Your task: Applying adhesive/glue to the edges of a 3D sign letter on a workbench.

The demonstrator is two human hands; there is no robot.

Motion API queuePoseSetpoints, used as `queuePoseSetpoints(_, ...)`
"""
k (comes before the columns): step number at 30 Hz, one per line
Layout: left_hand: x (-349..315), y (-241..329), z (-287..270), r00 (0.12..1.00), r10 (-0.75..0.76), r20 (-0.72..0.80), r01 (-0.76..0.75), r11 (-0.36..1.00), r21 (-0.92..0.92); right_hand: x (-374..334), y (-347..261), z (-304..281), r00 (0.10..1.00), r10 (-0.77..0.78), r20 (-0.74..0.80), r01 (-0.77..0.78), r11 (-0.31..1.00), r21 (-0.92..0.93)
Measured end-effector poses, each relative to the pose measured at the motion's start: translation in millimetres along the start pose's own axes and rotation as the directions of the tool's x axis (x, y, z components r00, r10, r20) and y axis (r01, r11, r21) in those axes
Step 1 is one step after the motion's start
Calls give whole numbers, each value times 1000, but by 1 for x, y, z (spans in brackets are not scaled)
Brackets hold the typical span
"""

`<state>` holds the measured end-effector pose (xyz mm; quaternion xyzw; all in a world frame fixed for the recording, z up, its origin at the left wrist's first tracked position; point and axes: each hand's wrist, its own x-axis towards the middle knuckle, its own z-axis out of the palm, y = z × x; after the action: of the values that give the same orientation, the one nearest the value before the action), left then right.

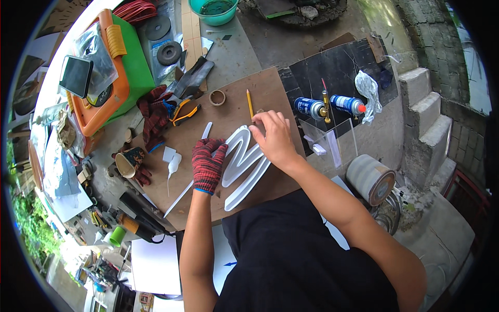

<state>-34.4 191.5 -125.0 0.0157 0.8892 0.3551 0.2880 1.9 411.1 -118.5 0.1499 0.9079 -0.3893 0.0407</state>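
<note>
While the white zigzag letter form [244,164] lies flat on the brown board [270,99] covering the table, the gloved left hand [208,164] presses closed on its left edge — steadying it — and the bare right hand [273,138] pinches its upper bend; a pencil [250,104] rests within reach.

Hands at work: two, a gloved left hand [208,165] and a bare right hand [274,139]
White zigzag letter shape [244,165]: one, on a brown board [270,93]
Blue gas canisters: two, one [310,107] beside the other [347,104]
Pencils [249,103]: one
Tape rings [217,97]: one
Grinding discs: two, [157,27] and [169,52]
Teal basins [213,10]: one
Orange-handled pliers [183,113]: one pair
White glue bottles [173,164]: one
Concrete steps [427,112]: three visible
</note>
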Motion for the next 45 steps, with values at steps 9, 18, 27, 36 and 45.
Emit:
queuePoseSetpoints(9, 0, 8, -2, 999, -29, 16, 29, 1000, -6, 71, 1, 14, 985, 172, 10, -169, 973, -158)
queuePoseSetpoints(18, -3, 6, -1, 1000, -5, -21, 5, 1000, 0, 20, -41, -36, 997, 43, -62, -16, 928, 373)
queuePoseSetpoints(27, -3, 4, 2, 999, 13, -31, -13, 1000, 10, -17, -27, -12, 935, -353, -28, 350, 933, -85)
queuePoseSetpoints(36, -2, 5, 0, 1000, -2, 0, 2, 1000, -1, -19, -26, 0, 929, -357, -101, 341, 928, -149)
queuePoseSetpoints(45, -2, 5, 0, 1000, -2, 6, 2, 1000, -1, -24, -20, 7, 906, -397, -147, 375, 914, -156)
